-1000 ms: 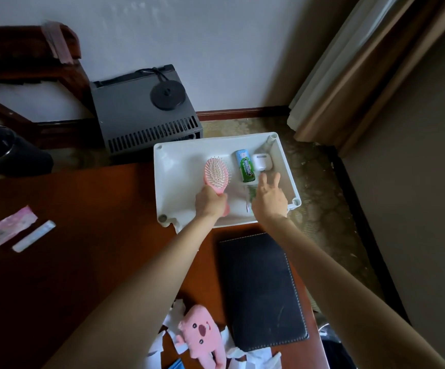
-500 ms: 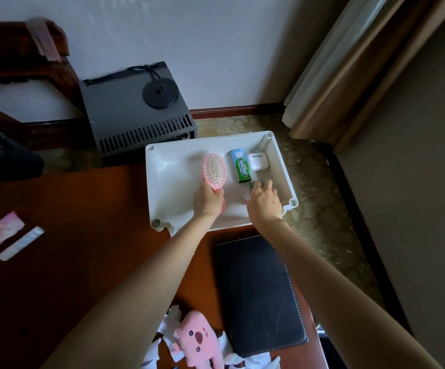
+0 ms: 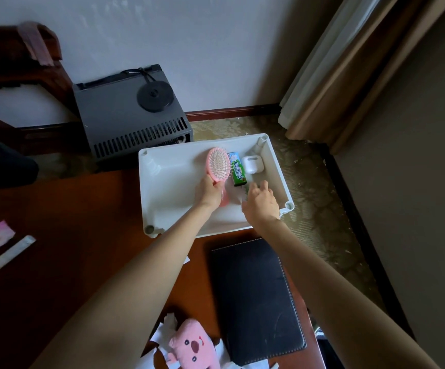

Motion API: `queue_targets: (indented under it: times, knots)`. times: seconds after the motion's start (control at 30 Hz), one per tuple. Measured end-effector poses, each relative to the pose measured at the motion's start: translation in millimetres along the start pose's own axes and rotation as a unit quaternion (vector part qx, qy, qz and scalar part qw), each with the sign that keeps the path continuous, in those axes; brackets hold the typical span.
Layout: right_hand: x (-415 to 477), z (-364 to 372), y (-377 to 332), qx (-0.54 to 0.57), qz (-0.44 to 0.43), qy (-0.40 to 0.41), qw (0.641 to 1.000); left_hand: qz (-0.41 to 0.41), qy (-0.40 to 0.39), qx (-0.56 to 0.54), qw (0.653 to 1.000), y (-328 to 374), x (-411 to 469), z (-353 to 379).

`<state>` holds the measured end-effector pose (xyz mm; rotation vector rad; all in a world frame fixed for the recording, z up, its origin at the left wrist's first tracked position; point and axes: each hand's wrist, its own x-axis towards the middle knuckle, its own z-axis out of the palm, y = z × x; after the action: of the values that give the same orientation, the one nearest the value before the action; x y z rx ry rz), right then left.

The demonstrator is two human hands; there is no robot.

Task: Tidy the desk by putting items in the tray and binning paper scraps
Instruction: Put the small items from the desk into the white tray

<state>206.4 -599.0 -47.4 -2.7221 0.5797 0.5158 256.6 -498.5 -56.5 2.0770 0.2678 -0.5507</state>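
While the left hand [image 3: 208,192] grips the pink hairbrush [image 3: 218,165] by its handle, the brush head sits low inside the white tray [image 3: 163,198], just beside the green gum pack [image 3: 237,171] and near the white earbud case [image 3: 252,164]. It looks light and rigid, a plastic thing with springy bristles, so the handle is the sensible place to hold. The right hand [image 3: 260,202] hovers over the tray with fingers loosely spread, grasping nothing I can see. Paper scraps [image 3: 163,334] and a pink plush toy [image 3: 193,344] wait near the desk edge.
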Motion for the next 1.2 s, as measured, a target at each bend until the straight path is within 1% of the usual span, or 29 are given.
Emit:
queue_targets:
  times: [0.17,0.33,0.5,0.67,0.8,0.9,0.97,1.1,1.2]
  knots:
    - [-1,-2,-1,0.003,0.0,-0.002,1.0,-0.019,-0.01,-0.022,1.0,0,-2,1]
    - [-8,-8,-4,0.004,-0.009,0.015,1.0,-0.013,-0.011,-0.014,1.0,0,-7,-7]
    - [-29,-19,-13,-0.008,-0.039,0.047,0.998,0.006,-0.004,0.046,0.999,5,-21,-25]
    - [-79,-28,-28,-0.017,-0.087,0.07,0.994,0.056,-0.011,0.106,0.993,12,-63,-50]
    - [-144,-7,-37,0.031,-0.114,0.034,0.992,0.089,0.027,0.15,0.984,-6,-109,-73]
    - [-195,27,-36,0.047,-0.134,-0.021,0.99,0.113,0.063,0.152,0.98,-40,-151,-88]
    - [-224,51,-33,0.04,-0.13,-0.057,0.989,0.111,0.068,0.152,0.98,-67,-180,-96]
    - [-257,90,-27,0.013,-0.115,-0.1,0.988,0.051,0.056,0.227,0.971,-121,-231,-100]
    - [-261,104,-24,-0.007,-0.111,-0.109,0.988,0.029,0.005,0.273,0.962,-158,-264,-97]
